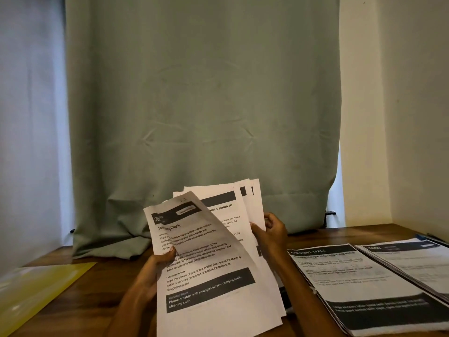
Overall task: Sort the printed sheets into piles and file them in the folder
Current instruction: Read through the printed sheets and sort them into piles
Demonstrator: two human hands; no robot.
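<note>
Your left hand (pixel 161 260) pinches the left edge of the front white printed sheet with black header bars (pixel 194 249), thumb on top, peeling it off. Your right hand (pixel 272 231) curls round the right edge of the fanned stack of white printed sheets (pixel 245 212), held above the dark wooden table (pixel 97 288). Thin paper like this is probably limp and slippery, so grip near an edge's middle. Two sorted piles of printed sheets (pixel 364 276) lie right; the translucent yellow plastic folder (pixel 36 285) lies left.

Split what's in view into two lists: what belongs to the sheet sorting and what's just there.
Job: front sheet in left hand; fanned stack in right hand; two piles on the right; yellow folder.
Just there: green curtain; table; wall.
</note>
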